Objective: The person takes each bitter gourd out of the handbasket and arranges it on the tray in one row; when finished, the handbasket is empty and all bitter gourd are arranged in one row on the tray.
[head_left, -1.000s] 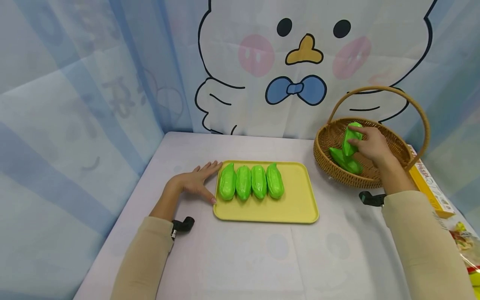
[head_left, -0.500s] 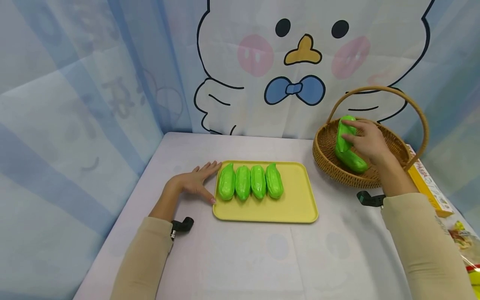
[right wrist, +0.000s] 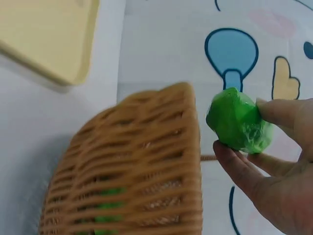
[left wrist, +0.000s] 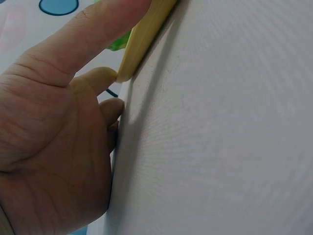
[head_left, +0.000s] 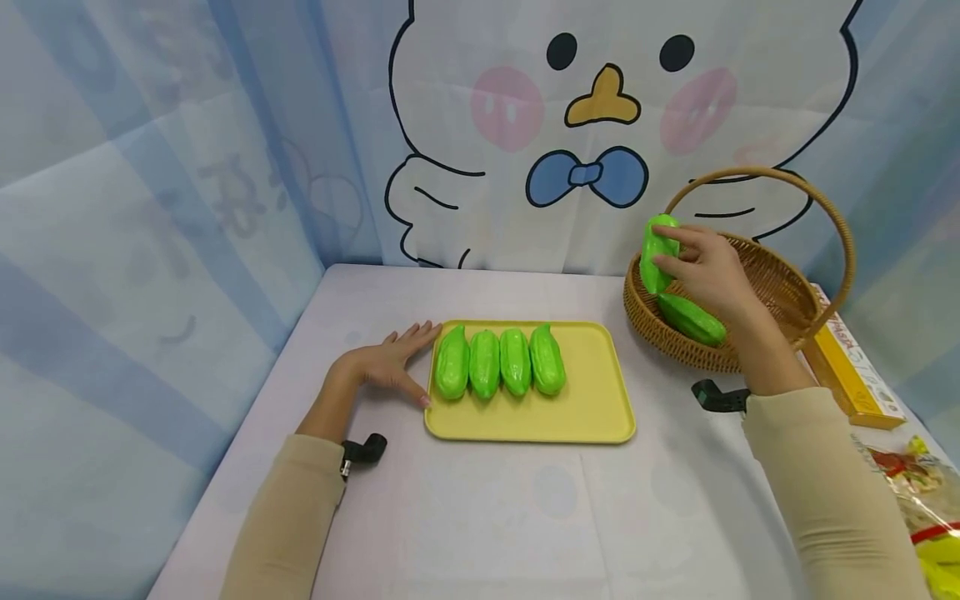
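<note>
My right hand pinches a glossy green toy cucumber between thumb and fingers, held upright at the left rim of the wicker basket. In the right wrist view that cucumber appears end-on, above the rim. Another toy cucumber lies inside the basket. My left hand rests with spread fingers at the left edge of the yellow tray, thumb and fingertips right at its rim. Several toy cucumbers lie side by side on the tray's left half.
The basket's tall arched handle rises over its opening. To its right lies a yellow and white pasta box, and nearer the front right a clear food bag. A printed curtain hangs behind the white table.
My right hand has moved up and left with the gripped cucumber, from inside the basket to its left rim. The other cucumber in the basket has shifted. My left hand stays put.
</note>
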The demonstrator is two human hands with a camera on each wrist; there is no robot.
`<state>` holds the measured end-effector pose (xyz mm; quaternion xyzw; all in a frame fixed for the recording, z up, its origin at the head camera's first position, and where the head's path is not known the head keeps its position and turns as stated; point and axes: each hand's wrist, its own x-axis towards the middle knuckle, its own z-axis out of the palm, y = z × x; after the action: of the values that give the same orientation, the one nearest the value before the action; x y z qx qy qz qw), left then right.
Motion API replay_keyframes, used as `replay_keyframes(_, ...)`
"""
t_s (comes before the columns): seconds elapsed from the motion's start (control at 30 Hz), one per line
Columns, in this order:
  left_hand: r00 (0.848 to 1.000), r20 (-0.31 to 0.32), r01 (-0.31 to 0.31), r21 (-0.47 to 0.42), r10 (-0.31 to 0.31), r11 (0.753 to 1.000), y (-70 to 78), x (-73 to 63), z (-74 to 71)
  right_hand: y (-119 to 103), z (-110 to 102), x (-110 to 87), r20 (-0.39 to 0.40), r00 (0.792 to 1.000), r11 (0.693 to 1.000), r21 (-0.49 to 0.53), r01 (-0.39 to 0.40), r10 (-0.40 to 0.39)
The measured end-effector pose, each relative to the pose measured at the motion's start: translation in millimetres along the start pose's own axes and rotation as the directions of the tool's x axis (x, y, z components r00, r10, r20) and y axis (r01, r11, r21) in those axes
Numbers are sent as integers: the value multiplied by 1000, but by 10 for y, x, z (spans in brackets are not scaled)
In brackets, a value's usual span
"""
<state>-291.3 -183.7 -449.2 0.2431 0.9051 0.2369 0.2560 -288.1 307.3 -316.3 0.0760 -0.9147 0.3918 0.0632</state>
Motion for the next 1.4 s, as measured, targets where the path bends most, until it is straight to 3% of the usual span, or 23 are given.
replay_keyframes(0.27, 1000, 4, 0, -6, 0, 1000, 16, -2, -3, -181, 228, -135, -7, 998, 997, 47, 69, -69)
replay_keyframes(0.53, 1000, -5, -1, -4, 1, 1000, 6, 11, -4, -215, 471, -302, -9, 995, 987, 127, 97, -96)
replay_keyframes(0.77, 1000, -6, -6, -13, 6, 1000, 1, 7, 0, -224, 668, -418, 14, 988, 984, 91, 154, -156)
replay_keyframes(1.4, 1000, -1, -4, 0, 4, 1000, 1, -13, -4, -86, 893, -401, 193, 971, 987, 99, 124, -141)
